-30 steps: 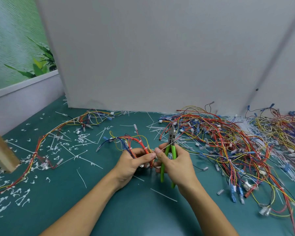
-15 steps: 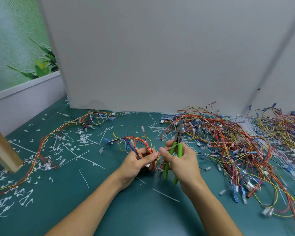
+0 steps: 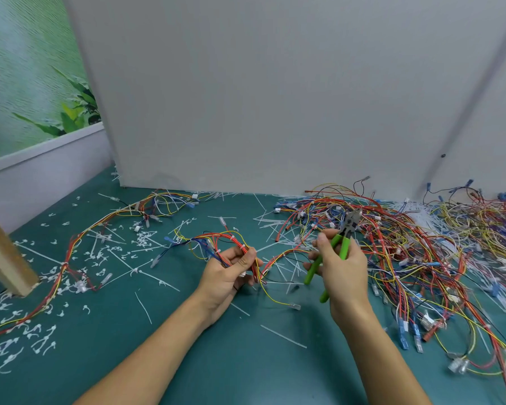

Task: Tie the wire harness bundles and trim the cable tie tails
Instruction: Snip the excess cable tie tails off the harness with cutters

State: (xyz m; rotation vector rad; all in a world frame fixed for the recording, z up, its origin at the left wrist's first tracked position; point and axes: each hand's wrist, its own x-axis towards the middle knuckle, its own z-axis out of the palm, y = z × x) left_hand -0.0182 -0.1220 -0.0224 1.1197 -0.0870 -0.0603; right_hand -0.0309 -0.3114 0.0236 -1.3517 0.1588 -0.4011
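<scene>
- Standing at the far left, a wooden post (image 3: 3, 252) rests on the teal surface (image 3: 246, 361).
- Around its foot and towards the near left edge lie many short white cut tie tails (image 3: 41, 343).
- A long tied harness (image 3: 79, 238) of red, yellow and white wires runs from the near left edge up and across to the foot of the grey back panel (image 3: 275, 97).
- A few whole white cable ties lie loose on the surface, one loose cable tie (image 3: 143, 307) just left of the left forearm.
- The left hand (image 3: 231, 276) is left of centre, raised a little, its fingers and thumb curled round the wire harness bundle (image 3: 222, 241).
- That bundle loops up and to the left out of the fist, with small white ties visible round its red, yellow and blue wires. More of its wires trail down to the surface and to the right, towards the other hand.
- The right hand (image 3: 342, 270) is apart from the left, and its fingers are wrapped round the green handles of the cutters (image 3: 344, 244).
- The grey nose of the cutters points up and away, over the near edge of the pile; I cannot tell whether the blades are open or closed.
- A big tangled pile of harnesses (image 3: 421, 252) fills the right side of the surface, its connectors spilling towards the near right corner.
- A sheaf of unused white ties (image 3: 415, 209) lies at the back of that pile, near the panel.
</scene>
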